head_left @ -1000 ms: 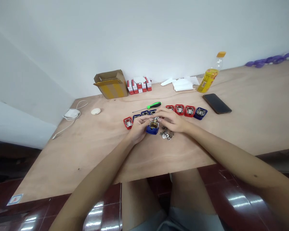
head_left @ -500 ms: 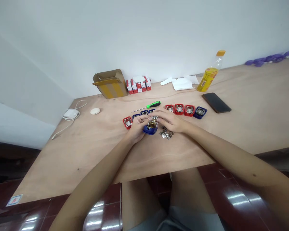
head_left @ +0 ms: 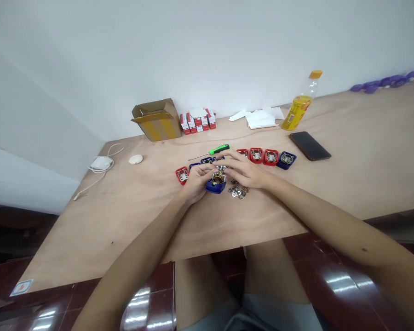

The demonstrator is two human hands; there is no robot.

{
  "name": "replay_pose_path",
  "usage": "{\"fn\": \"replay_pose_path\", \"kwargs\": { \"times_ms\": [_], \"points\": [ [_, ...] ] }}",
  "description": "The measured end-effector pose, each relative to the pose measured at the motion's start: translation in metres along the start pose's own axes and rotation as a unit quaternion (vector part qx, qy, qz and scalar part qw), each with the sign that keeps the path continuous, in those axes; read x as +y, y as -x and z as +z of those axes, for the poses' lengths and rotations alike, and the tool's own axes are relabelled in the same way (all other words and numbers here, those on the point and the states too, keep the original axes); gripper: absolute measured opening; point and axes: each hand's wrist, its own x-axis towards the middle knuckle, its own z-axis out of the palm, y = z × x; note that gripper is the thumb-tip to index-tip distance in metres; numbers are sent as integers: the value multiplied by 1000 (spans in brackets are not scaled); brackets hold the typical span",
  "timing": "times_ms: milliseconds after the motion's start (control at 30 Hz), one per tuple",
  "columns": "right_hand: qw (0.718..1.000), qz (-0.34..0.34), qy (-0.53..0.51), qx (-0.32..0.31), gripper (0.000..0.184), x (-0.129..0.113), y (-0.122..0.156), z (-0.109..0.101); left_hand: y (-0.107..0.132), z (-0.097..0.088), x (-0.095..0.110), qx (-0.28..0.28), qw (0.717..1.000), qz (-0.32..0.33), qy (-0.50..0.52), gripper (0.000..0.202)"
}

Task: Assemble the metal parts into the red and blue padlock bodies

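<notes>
A blue-cased battery terminal clamp (head_left: 215, 185), brass and silver metal showing inside, is tilted up just above the table. My left hand (head_left: 197, 184) grips its left side, thumb near the metal. From the right, the thumb and forefinger of my right hand (head_left: 244, 171) close on silver hardware at its far end; my other right fingers stretch over the top. Whether that hardware is loose or fixed I cannot tell. Beneath my right hand lies a pile of small metal parts (head_left: 238, 191). Behind my hands are blue clamps (head_left: 207, 161), partly hidden, and a red clamp (head_left: 182, 175).
Further right stand red clamps (head_left: 271, 157) and another blue clamp (head_left: 287, 160). A green-handled screwdriver (head_left: 219, 150) lies behind my hands. Along the wall are a cardboard box (head_left: 160, 126), small red-white boxes (head_left: 198, 123), papers (head_left: 261, 119) and a bottle (head_left: 298, 110). A phone (head_left: 310, 146) lies right.
The fingers of my right hand have lifted and spread slightly over the clamp. My left hand and the blue clamp have hardly moved.
</notes>
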Motion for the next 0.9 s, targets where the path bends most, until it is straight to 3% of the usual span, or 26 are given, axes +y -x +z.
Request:
{"fn": "replay_pose_path", "kwargs": {
  "times_ms": [167, 900],
  "points": [
    [1000, 1, -9, 18, 25, 0, -1, 1, -1, -2, 0, 3, 1000, -1, -9, 39],
    [1000, 1, 14, 4, 34, 4, 1, 2, -3, -3, -5, 2, 1000, -6, 11, 38]
  ]
}}
